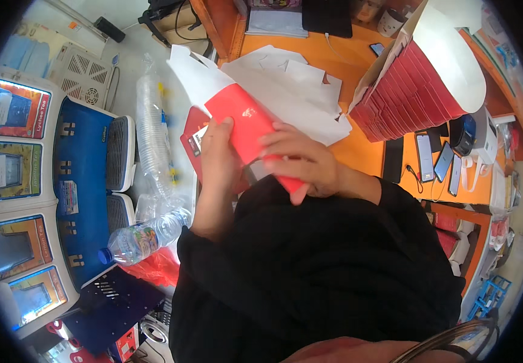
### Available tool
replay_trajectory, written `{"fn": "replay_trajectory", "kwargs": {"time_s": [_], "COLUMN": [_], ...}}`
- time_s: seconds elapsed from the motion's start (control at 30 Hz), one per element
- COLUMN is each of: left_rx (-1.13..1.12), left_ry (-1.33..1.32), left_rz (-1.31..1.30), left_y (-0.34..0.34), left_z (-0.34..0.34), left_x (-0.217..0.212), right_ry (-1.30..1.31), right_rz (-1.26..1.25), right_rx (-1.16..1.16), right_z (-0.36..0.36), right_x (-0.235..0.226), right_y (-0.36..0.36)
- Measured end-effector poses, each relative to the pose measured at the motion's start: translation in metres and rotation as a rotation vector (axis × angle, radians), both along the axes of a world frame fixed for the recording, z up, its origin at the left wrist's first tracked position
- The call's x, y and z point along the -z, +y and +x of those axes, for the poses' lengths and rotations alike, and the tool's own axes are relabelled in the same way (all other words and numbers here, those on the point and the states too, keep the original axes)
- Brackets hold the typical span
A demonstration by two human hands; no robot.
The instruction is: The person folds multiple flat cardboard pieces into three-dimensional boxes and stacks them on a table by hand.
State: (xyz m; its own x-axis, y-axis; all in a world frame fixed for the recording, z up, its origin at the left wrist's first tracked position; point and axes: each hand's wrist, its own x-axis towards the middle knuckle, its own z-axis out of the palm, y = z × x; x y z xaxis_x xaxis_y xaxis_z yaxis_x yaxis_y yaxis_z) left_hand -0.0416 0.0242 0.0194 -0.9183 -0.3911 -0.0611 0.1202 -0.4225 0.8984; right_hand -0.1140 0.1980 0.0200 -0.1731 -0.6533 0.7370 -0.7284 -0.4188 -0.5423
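Observation:
A red paperboard food box (237, 112), with white inner flaps standing out at its far end, is held tilted in front of my body. My left hand (218, 148) grips its left side, thumb on the red face. Curled over the near right part is my right hand (304, 158), its fingers bent round the edge; it is slightly blurred. Under and beyond the box, flat white carton blanks (292, 81) lie on the orange table (358, 160). Another red carton piece (195, 130) shows behind my left hand.
At the right stands a tall stack of red cartons (407, 91), with several phones (425, 157) near it. To the left are a sleeve of clear plastic cups (152, 133), a plastic bottle (137, 242), a red plastic bag (155, 269) and a drink dispenser (86, 181).

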Motion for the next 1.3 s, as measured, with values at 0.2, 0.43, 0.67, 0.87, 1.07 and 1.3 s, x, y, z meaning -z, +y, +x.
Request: {"fn": "replay_trajectory", "kwargs": {"time_s": [0.2,0.43,0.67,0.87,1.07,1.3], "left_rx": [0.071,0.074,0.070,0.274,0.443,0.484], "left_ry": [0.019,-0.030,0.031,-0.261,-0.356,-0.347], "left_rz": [-0.051,-0.053,-0.303,-0.410,-0.494,-0.364], "left_y": [0.012,0.053,0.032,0.020,0.024,0.028], "left_z": [0.003,0.004,0.010,0.043,0.043,0.039], "left_x": [0.028,0.023,0.032,0.056,0.065,0.062], "right_ry": [0.082,-0.023,-0.523,-0.824,-0.357,-0.233], "right_rz": [0.125,0.267,0.198,0.230,0.375,0.461], "right_rx": [0.457,0.730,0.429,0.513,0.416,0.268], "right_z": [0.004,0.008,0.017,-0.025,-0.026,-0.025], "right_x": [0.004,0.015,0.019,0.052,0.039,0.038], "right_y": [0.008,-0.006,-0.001,0.011,0.020,0.018]}}
